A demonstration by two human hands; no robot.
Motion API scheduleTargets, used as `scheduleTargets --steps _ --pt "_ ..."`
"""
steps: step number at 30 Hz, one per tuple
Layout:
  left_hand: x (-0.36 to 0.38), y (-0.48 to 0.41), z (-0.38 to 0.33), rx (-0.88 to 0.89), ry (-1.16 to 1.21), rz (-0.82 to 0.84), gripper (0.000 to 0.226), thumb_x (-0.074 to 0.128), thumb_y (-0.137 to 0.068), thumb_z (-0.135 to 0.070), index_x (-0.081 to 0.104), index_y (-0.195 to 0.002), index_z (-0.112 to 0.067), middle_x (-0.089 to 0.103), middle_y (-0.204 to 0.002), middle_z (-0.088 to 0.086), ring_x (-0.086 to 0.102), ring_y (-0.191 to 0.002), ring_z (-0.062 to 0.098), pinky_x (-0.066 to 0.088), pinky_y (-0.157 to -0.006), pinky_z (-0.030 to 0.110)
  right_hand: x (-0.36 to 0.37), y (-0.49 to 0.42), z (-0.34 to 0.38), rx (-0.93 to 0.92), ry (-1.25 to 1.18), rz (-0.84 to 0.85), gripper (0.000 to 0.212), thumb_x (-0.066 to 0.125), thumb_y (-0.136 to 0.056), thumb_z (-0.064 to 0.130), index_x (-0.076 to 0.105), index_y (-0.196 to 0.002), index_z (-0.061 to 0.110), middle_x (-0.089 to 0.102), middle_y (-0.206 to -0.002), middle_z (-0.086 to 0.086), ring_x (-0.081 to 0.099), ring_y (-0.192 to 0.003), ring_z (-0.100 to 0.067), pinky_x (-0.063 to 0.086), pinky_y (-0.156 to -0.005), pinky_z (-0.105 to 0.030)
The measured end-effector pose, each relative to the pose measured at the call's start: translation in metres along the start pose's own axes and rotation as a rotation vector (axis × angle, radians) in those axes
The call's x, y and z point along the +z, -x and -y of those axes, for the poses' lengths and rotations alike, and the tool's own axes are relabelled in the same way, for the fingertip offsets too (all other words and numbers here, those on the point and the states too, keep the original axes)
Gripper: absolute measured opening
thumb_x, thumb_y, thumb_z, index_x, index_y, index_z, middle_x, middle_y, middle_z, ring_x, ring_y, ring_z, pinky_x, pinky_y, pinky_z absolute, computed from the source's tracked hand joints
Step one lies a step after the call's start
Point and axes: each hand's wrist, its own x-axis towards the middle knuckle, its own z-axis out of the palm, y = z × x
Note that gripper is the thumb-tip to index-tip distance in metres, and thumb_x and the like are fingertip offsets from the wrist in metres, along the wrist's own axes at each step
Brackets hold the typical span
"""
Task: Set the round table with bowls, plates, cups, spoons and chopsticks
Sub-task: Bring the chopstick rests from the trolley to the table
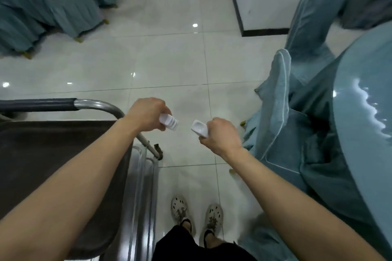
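My left hand (146, 115) grips a nested stack of several white ceramic spoons (169, 122), their ends sticking out to the right of my fist. My right hand (220, 135) holds a single white spoon (199, 128), its bowl pointing left toward the stack. A small gap separates the two. Both hands hover over the tiled floor, between a cart on the left and the round table (364, 112) with its blue-grey cloth on the right. The visible part of the table top is bare.
A steel service cart (137, 176) with a dark tray and curved handle (95, 105) stands at left. Chairs in blue-grey covers (280, 101) ring the table at right; more covered chairs (42, 2) stand far left. My feet (196, 212) are on glossy floor tiles.
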Motion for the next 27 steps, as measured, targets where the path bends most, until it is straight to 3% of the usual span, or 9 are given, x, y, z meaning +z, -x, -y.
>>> scheduleTargets --steps 4,7,10,17,24,27 --pt "-0.015 -0.044 -0.049 0.135 -0.025 0.002 0.037 0.091 -0.07 -0.043 0.077 -0.105 -0.043 0.064 -0.086 -0.014 0.062 -0.086 0.015 0.047 -0.065 0.031 -0.016 0.026 -0.045 0.134 -0.065 -0.048 0.031 0.075 -0.088 0.041 0.059 -0.08 0.015 0.059 -0.087 -0.003 0.063 -0.08 -0.028 0.047 -0.067 -0.036" --pt "-0.028 -0.069 -0.083 0.237 -0.03 -0.007 0.036 0.09 -0.07 -0.042 0.077 -0.104 -0.042 0.065 -0.088 -0.014 0.064 -0.088 0.014 0.042 -0.063 0.03 -0.025 0.045 -0.071 0.235 -0.074 -0.077 0.032 0.075 -0.088 0.041 0.068 -0.089 0.01 0.065 -0.093 -0.006 0.064 -0.084 -0.029 0.054 -0.073 -0.039" --pt "-0.042 -0.09 -0.115 0.343 -0.038 -0.011 0.03 0.088 -0.072 -0.039 0.077 -0.1 -0.038 0.066 -0.088 -0.011 0.065 -0.089 0.016 0.05 -0.067 0.032 -0.031 0.063 -0.09 0.348 -0.09 -0.108 0.031 0.075 -0.089 0.04 0.071 -0.094 0.01 0.067 -0.094 -0.006 0.067 -0.088 -0.029 0.057 -0.077 -0.039" --pt "-0.068 -0.122 -0.176 0.608 -0.069 -0.043 0.028 0.09 -0.074 -0.04 0.079 -0.1 -0.036 0.067 -0.091 -0.009 0.066 -0.09 0.02 0.052 -0.073 0.035 -0.035 0.104 -0.115 0.605 -0.101 -0.179 0.031 0.076 -0.086 0.041 0.07 -0.094 0.012 0.063 -0.093 -0.002 0.066 -0.09 -0.027 0.041 -0.07 -0.032" --pt "-0.088 -0.142 -0.241 0.795 -0.038 -0.086 0.031 0.091 -0.069 -0.046 0.075 -0.091 -0.031 0.07 -0.087 -0.008 0.065 -0.082 0.022 0.055 -0.072 0.038 -0.048 0.14 -0.137 0.802 -0.105 -0.276 0.028 0.073 -0.086 0.04 0.069 -0.087 0.012 0.063 -0.091 -0.004 0.064 -0.084 -0.03 0.047 -0.069 -0.035" --pt "-0.095 -0.146 -0.274 0.884 -0.056 -0.041 0.023 0.089 -0.069 -0.045 0.076 -0.085 -0.035 0.07 -0.079 -0.009 0.066 -0.075 0.018 0.057 -0.068 0.038 -0.051 0.158 -0.151 0.872 -0.11 -0.31 0.026 0.073 -0.087 0.039 0.068 -0.085 0.013 0.057 -0.085 -0.001 0.061 -0.079 -0.028 0.042 -0.066 -0.033"
